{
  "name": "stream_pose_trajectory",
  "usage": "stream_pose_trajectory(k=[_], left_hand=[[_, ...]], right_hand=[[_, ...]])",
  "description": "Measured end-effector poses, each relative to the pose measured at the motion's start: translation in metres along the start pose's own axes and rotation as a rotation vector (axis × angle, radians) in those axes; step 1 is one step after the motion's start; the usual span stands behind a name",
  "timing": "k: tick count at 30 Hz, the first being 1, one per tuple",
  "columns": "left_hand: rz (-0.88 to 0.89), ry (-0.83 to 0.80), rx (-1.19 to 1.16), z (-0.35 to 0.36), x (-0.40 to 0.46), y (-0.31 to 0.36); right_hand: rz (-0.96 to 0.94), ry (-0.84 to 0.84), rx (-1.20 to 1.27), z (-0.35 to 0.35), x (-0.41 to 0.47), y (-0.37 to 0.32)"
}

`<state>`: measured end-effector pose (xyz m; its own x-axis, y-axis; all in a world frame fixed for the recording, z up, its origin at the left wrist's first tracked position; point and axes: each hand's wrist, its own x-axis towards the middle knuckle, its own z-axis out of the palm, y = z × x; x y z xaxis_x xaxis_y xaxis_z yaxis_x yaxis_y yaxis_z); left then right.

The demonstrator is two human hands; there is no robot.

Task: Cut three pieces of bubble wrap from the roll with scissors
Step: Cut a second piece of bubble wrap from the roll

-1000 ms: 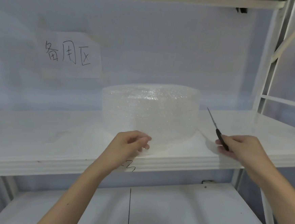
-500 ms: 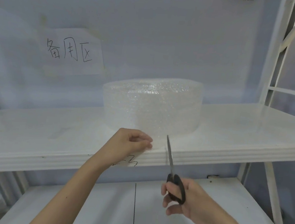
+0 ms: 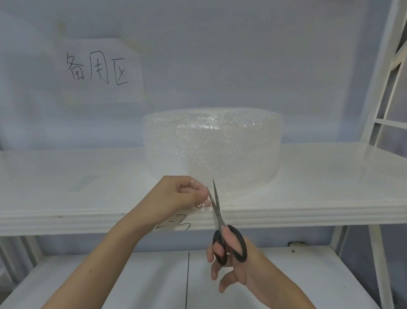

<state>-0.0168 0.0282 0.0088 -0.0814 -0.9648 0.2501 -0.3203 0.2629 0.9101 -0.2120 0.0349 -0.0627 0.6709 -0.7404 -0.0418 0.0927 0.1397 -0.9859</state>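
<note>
A wide clear roll of bubble wrap [image 3: 211, 145] stands on the white shelf [image 3: 73, 188]. Its loose end reaches forward to the shelf's front edge, where my left hand [image 3: 182, 196] pinches it. My right hand [image 3: 235, 261] grips black-handled scissors [image 3: 219, 219] just below the shelf edge. The blades point up, slightly apart, with their tips at the loose wrap right beside my left fingers.
A paper sign with handwriting [image 3: 99, 69] is taped to the back wall. A lower white shelf [image 3: 309, 284] lies under my arms. White rack uprights [image 3: 383, 78] stand at the right. A handwritten mark [image 3: 175, 225] sits on the shelf's front edge.
My right hand swung the scissors from the right of the shelf down in front of it, then brought the blades up to the loose wrap. My left hand kept its pinch.
</note>
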Motion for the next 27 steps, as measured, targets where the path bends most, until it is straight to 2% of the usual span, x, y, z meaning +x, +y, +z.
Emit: stream_pose_trajectory(k=[13, 27], left_hand=[[-0.001, -0.002, 0.023, -0.0018, 0.0025, -0.0039], [-0.012, 0.043, 0.027, -0.0010, 0.0008, -0.0023]], right_hand=[[-0.096, -0.013, -0.013, -0.0007, 0.0108, -0.0034], [-0.073, -0.014, -0.046, -0.0003, 0.0085, -0.0040]])
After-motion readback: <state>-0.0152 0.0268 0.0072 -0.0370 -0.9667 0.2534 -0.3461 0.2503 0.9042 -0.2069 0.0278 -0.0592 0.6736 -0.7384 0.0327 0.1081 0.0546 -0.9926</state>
